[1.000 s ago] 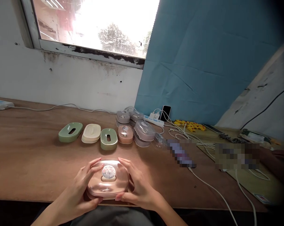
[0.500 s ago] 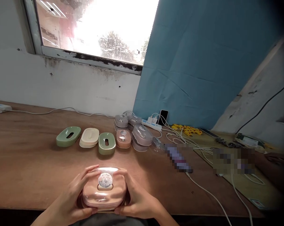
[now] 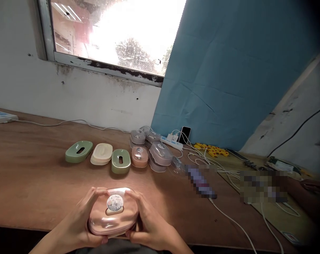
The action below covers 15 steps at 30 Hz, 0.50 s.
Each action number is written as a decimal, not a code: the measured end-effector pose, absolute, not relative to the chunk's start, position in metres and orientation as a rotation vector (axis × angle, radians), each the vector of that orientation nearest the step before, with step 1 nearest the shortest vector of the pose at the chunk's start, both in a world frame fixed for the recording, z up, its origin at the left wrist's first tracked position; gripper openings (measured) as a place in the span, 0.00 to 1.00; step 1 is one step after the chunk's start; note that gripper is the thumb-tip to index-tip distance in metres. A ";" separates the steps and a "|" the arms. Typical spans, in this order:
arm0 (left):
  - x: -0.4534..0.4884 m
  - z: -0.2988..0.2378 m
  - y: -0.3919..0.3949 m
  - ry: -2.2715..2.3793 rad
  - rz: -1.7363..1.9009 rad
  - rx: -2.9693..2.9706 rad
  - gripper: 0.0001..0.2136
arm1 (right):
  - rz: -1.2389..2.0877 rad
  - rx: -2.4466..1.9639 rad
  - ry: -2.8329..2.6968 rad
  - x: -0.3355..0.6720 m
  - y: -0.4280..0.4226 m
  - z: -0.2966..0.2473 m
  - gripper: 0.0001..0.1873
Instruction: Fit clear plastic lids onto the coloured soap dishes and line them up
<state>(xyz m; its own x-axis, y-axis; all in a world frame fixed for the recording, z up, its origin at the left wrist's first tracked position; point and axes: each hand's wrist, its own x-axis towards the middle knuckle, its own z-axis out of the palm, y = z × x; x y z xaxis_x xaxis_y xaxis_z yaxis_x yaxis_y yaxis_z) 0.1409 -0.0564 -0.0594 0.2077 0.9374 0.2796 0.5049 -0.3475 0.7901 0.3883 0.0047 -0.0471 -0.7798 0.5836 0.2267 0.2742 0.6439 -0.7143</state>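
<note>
Between my two hands, at the table's front edge, is a pink oval box (image 3: 112,220) under a clear plastic cover, with a round printed sticker on top and a slot beneath the sticker. My left hand (image 3: 83,220) is wrapped round its left side, thumb at the near edge and fingers at the far edge. My right hand (image 3: 149,222) grips the right side in the same manner. Beyond them stand a green slotted lid (image 3: 78,151), a cream box (image 3: 102,153), another green slotted piece (image 3: 121,162) and a smaller pink covered box (image 3: 139,157).
Stacked grey-mauve boxes (image 3: 160,155) with clear covers stand at the back. A white power strip (image 3: 172,143), a phone (image 3: 185,135), yellow pieces (image 3: 211,149) and loose white cables lie right of them. A blurred purple object (image 3: 201,181) is nearer. Another person's arm (image 3: 300,197) shows at far right.
The pink box has tilted and turned slightly, shifting a little left in view with both hands still on it. The camera view has tilted slightly.
</note>
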 end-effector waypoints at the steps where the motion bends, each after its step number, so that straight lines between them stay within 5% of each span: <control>1: 0.141 -0.059 -0.056 1.331 1.027 1.932 0.34 | 0.940 -0.669 -2.424 0.388 0.005 -0.047 0.50; 15: 0.137 -0.066 -0.055 1.332 1.047 1.929 0.34 | 0.917 -0.621 -2.415 0.389 0.007 -0.047 0.50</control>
<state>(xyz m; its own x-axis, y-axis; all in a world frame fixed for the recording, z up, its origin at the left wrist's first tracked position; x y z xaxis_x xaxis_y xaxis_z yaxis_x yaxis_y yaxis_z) 0.1369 -0.0551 -0.0659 0.1994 0.9385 0.2817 0.4955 -0.3446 0.7973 0.3887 0.0073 -0.0471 -0.7822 0.5609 0.2713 0.2393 0.6725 -0.7003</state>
